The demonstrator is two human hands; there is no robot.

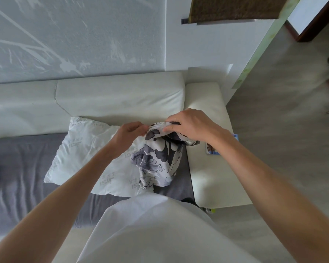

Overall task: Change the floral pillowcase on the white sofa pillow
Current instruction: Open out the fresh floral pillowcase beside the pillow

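The person holds the floral pillowcase (160,158) up by its top edge above the sofa seat: the left hand (130,132) pinches the hem between thumb and curled fingers, and the right hand (190,126) is closed over the bunched edge just beside it, so the two hands nearly touch. The cloth hangs down from them, and its lower end overlaps the right edge of the bare white pillow (87,154). That pillow lies tilted on the grey seat cover (21,168), its upper corner against the sofa backrest (120,95). The wide armrest (211,149) borders the seat on the right, with a small printed card (211,149) on it. Left of the pillow the seat is open; right of the armrest lies bare floor (283,120).
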